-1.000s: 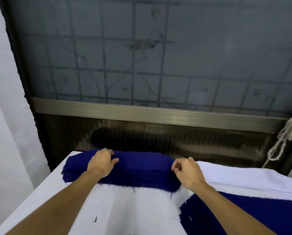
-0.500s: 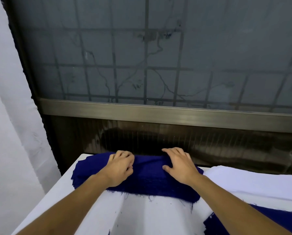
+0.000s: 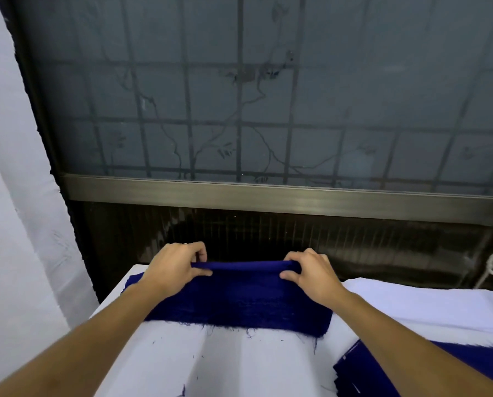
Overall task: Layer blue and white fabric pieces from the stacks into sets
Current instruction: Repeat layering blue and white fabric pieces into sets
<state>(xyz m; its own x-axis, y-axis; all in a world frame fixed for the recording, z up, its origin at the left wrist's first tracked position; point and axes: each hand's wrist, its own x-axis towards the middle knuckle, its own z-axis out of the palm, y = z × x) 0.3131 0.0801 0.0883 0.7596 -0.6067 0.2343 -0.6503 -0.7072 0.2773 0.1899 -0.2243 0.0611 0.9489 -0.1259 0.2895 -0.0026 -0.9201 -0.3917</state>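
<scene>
Two hands, the left hand (image 3: pixel 173 270) and the right hand (image 3: pixel 311 275), each pinch between thumb and curled fingers the far edge of a blue fabric piece (image 3: pixel 242 265), raising that edge slightly off the blue stack (image 3: pixel 239 308) under it. The blue stack lies along the far edge of the white-covered surface (image 3: pixel 239 365), towards its far left corner, with its frayed near edge facing the person. Just beside it on the right lies a white stack (image 3: pixel 425 305), and more blue fabric (image 3: pixel 351 371) sits at the near right corner, partly under the right forearm.
</scene>
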